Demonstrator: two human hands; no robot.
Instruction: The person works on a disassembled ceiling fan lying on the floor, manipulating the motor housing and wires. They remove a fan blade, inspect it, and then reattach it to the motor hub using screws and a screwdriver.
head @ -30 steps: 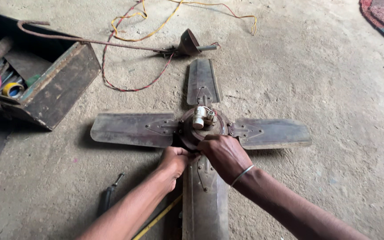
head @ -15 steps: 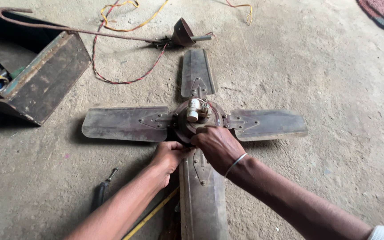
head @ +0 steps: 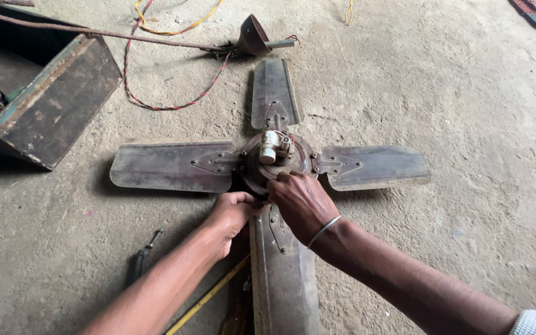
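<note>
Since the earlier frames your view has slid up and to the right, so the toolbox (head: 38, 99) now sits further toward the left edge, while both hands have kept their place at the hub (head: 274, 162) of the old ceiling fan (head: 175, 166) lying flat on the concrete floor (head: 466, 124). Your left hand (head: 234, 211) curls in a closed grip against the near edge of the hub, and your right hand (head: 302, 201) presses its fingertips together on the rim beside it; whether either one pinches a small part you cannot tell from here. Watch the thin wires at the white capacitor (head: 270, 147) on top of the hub: a slip of your knuckles could snag them. A loose screw could roll into the dust. The screwdriver (head: 141, 260) lies near your left forearm.
</note>
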